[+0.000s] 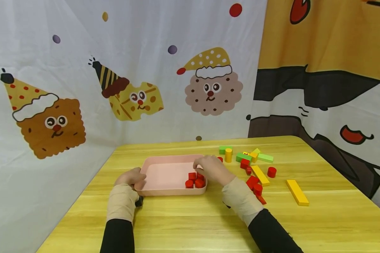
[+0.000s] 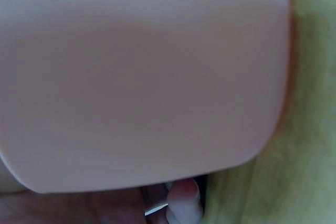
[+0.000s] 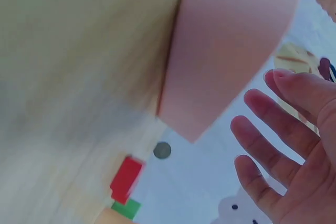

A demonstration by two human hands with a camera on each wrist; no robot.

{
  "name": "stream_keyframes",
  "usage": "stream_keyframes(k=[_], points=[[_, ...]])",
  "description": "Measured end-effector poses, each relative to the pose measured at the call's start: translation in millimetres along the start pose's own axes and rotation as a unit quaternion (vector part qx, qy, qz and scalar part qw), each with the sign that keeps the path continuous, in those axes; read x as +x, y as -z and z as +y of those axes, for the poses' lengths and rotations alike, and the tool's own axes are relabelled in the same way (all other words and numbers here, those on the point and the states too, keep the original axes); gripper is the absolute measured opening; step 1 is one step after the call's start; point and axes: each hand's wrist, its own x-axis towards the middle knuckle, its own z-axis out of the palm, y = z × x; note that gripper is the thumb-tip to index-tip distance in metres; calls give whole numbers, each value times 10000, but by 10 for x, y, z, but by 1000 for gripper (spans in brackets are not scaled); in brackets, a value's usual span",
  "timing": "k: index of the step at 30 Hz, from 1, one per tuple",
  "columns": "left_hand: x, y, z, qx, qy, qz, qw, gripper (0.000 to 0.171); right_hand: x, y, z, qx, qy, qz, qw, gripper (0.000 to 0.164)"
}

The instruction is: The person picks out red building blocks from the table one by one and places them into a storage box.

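Loading stage, apparently

Tabletop [image 1: 183,225].
Pink tray [image 1: 164,175]: nearer left edge.
Left hand [image 1: 130,176]: gripping tray.
Right hand [image 1: 213,169]: over tray, fingers [image 3: 270,146] spread, seemingly empty.
Red blocks [image 1: 192,176]: inside; loose red blocks [image 1: 252,182] towards right edge.
Next calls for: fetching another.

The head view looks from above the near edge of the surface [image 1: 183,225], forward and somewhat down, far enough back to take in both far corners and the printed curtain [image 1: 82,35] behind. The left wrist view, very close, faces the pink tray [image 1: 168,170], which fills most of its frame; the surface runs up the right side. The right wrist view, also close and heavily tilted, looks low past tray and right grip [image 3: 310,171] to the far edge, sharing with the head view the curtain's small dot [image 3: 162,150] there.
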Motion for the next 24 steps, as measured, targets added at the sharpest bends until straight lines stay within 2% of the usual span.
stream_keyframes(k=[8,14,18,24], points=[[11,6,11,47,26,9,10000,58,-43,136,190,85,-243,322,9991,17],[17,1,12,178,-103,13,9998,60,-98,207,323,247,-554,474,9970,17],[7,-3,16,164,-140,48,9998,58,-125,215,405,352,-867,541,9941,19],[-9,1,13,190,-89,54,9998,59,-165,170,507,167,-1399,645,9879,25]])
